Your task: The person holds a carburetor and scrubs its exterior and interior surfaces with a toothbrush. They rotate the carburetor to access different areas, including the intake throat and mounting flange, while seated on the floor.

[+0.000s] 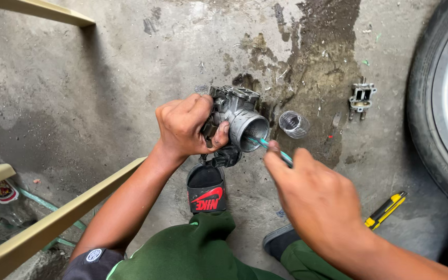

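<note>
My left hand (185,127) grips a grey metal throttle body (237,111) with a round bore, held above the concrete floor. My right hand (312,197) holds a thin teal-handled tool (265,145), a brush or small stick, whose tip reaches into the bore's opening. A black connector hangs under the metal part. My green-trousered knees and a black sandal with a red mark (206,189) sit below the hands.
A small clear plastic cup (293,124) lies on the stained floor (79,93) beside a wet patch. A small metal bracket part (362,98) lies further right. A yellow utility knife (386,210) rests near a car tyre (439,103). Tan metal bars (53,223) cross the left side.
</note>
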